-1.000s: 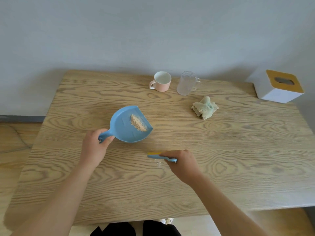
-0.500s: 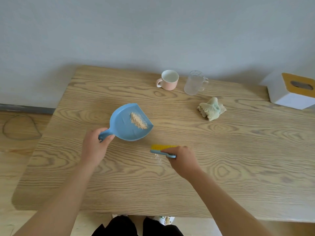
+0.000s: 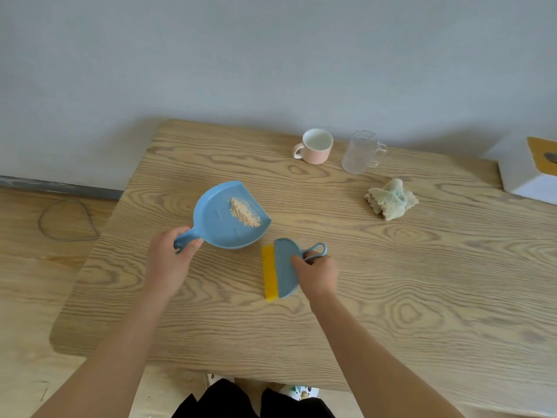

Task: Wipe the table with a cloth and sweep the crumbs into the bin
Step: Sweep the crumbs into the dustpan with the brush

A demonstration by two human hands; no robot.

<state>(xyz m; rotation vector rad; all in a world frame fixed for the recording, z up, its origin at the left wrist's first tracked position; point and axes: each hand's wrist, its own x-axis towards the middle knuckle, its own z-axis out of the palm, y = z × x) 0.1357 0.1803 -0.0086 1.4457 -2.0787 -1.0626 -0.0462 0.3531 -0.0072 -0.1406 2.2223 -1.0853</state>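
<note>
A blue dustpan (image 3: 223,218) sits on the wooden table (image 3: 391,297) with a line of tan crumbs (image 3: 244,212) inside it. My left hand (image 3: 170,260) grips the dustpan's handle. Just right of it lies a small blue brush with yellow bristles (image 3: 278,271), flat on the table with the bristles facing left. My right hand (image 3: 316,274) holds the brush by its looped handle. A crumpled pale green cloth (image 3: 390,200) lies alone on the table at the right, far from both hands. No bin is in view.
A pink mug (image 3: 315,146) and a clear glass cup (image 3: 361,152) stand near the table's back edge. A white tissue box with a yellow top (image 3: 530,173) sits at the far right. A wire loop (image 3: 64,220) lies on the floor to the left.
My right hand has turned the brush from upright on its bristles to lying flat, and moved it closer to the dustpan. The view has swung left. My left hand keeps its hold.
</note>
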